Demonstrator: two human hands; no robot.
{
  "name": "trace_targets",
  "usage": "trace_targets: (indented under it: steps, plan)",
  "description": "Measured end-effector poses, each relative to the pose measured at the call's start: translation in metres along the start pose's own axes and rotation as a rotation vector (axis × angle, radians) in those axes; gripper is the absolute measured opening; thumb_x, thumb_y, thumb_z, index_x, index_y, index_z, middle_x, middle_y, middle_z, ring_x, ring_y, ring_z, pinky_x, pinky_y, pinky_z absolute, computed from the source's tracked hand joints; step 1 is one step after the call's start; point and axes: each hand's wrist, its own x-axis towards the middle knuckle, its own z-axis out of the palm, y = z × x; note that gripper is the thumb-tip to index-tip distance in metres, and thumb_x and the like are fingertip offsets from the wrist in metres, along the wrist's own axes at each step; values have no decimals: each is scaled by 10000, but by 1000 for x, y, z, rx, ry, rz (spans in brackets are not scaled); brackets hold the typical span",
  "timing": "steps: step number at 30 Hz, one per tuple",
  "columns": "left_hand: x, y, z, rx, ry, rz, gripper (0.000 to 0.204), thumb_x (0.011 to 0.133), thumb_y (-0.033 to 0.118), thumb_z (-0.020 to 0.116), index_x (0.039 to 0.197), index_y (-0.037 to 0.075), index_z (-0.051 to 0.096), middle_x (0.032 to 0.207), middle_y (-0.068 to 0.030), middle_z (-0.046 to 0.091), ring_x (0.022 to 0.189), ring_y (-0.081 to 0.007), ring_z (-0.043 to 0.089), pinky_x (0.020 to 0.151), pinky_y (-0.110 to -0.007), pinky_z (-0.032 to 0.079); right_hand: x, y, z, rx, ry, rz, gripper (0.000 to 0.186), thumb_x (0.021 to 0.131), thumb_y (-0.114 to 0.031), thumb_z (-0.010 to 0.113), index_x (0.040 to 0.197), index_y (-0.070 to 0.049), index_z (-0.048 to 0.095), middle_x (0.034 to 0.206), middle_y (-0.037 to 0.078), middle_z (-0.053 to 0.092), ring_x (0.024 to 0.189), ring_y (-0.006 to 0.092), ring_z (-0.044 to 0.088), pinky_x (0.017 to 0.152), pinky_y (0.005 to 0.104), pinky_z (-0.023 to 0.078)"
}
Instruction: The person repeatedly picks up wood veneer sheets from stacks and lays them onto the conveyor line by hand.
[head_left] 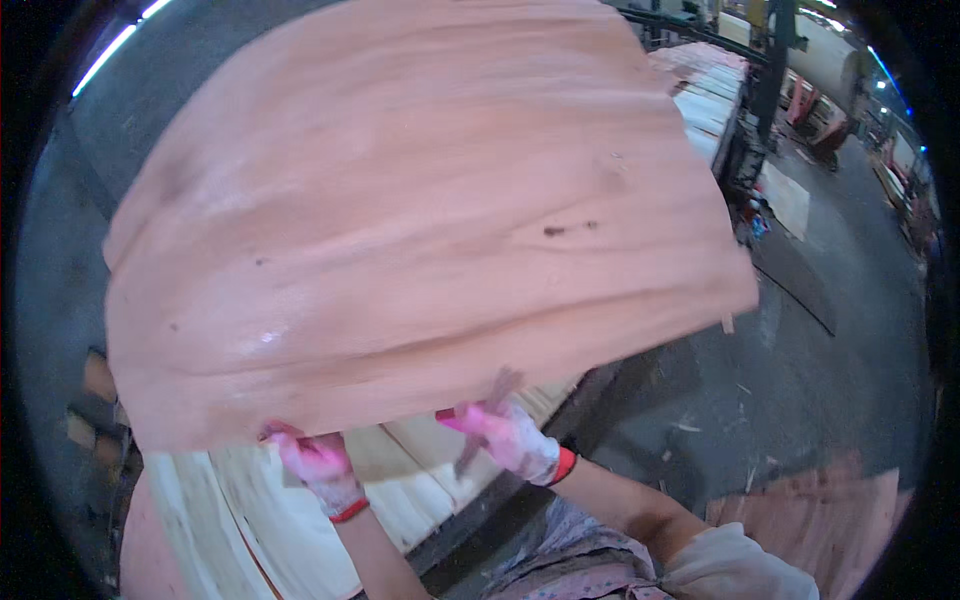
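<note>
A large, wavy sheet of pinkish wood veneer (430, 200) spreads across most of the view, marked by a few dark knots. Its near edge meets my left hand (315, 462), whose gloved fingers are curled closed on it. Just to the right of that, my right hand (505, 440) is closed around a thin brownish strip (503, 385), blurred, which lies across the fingers and pokes past the sheet's edge. Both gloves are white with pink-red stained fingers and red cuffs. Below the sheet are pale veneer pieces (290, 520), largely covered by it.
Broken wood pieces (95, 400) lie at the left. More pinkish veneer (810, 530) rests on the floor at lower right. Scraps litter the grey floor (720, 390). Machinery with a dark post (775, 80) and a stack of sheets (705, 100) stands at the far right.
</note>
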Motion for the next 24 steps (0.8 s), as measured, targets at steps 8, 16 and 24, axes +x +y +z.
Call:
trace_targets:
  steps: [8,16,24]
  plan:
    - [65,-92,-111,32,311,-299,486,819,424,578,1174,102,498,1096,-38,565,889,-178,570,709,-326,494,289,-55,-135,509,320,-271,414,831,-83,604,1206,-91,430,1032,83,592,912,259,600,755,449,518]
    - [51,-180,-119,110,836,-686,451,820,557,501,1033,161,546,830,-46,626,520,-205,569,387,-290,443,374,31,-285,219,784,156,220,823,-142,595,1016,-152,489,812,26,574,745,207,594,622,374,505]
    - [98,-206,-139,292,684,-853,399,874,511,438,1040,159,523,752,-58,612,395,-190,466,332,-269,368,410,14,-279,335,742,50,137,845,-233,550,747,-162,484,560,-17,441,463,163,457,402,313,379]
